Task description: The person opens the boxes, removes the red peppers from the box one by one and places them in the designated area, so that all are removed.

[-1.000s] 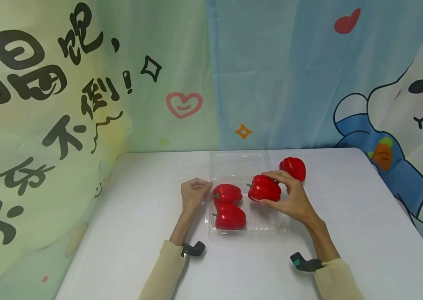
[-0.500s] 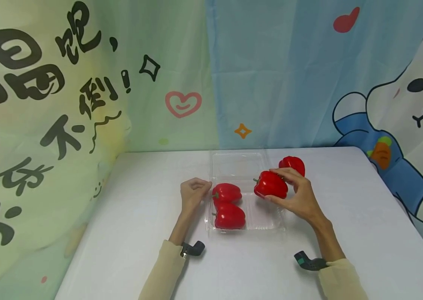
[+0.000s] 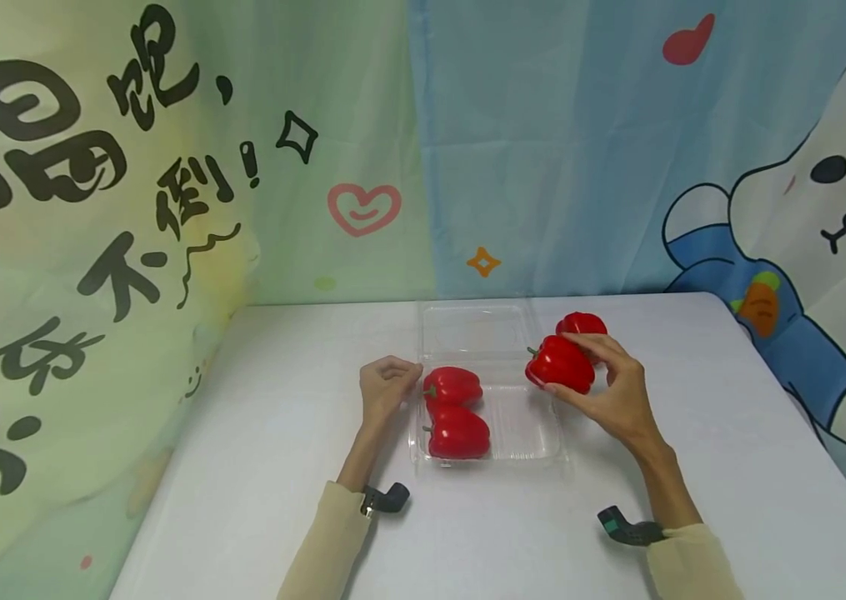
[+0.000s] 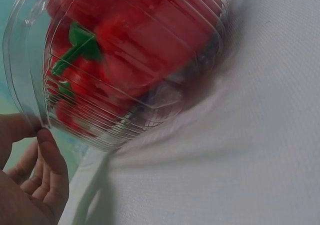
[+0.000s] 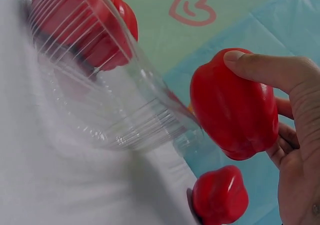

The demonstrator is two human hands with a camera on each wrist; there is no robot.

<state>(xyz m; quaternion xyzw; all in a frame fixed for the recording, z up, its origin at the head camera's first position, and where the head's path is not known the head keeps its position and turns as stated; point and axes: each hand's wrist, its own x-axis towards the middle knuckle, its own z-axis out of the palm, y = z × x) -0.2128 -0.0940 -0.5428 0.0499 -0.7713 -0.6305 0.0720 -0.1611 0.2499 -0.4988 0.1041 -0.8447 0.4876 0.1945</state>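
Observation:
A clear plastic clamshell box lies with its lid folded back on the table. Two red bell peppers, one behind and one in front, fill its left side. At the box's left edge, my left hand pinches the rim between thumb and forefinger. Held above the box's right edge is another red bell pepper, gripped by my right hand with the thumb on one side and fingers on the other. Behind it a further red bell pepper rests on the table, partly hidden.
The white table ends at the back against a printed cloth backdrop. Each wrist carries a dark camera mount, one at the left and one at the right.
My right hand has lifted the bell pepper from over the box's right half and carried it rightward, towards the pepper on the table. The left hand has stayed at the rim.

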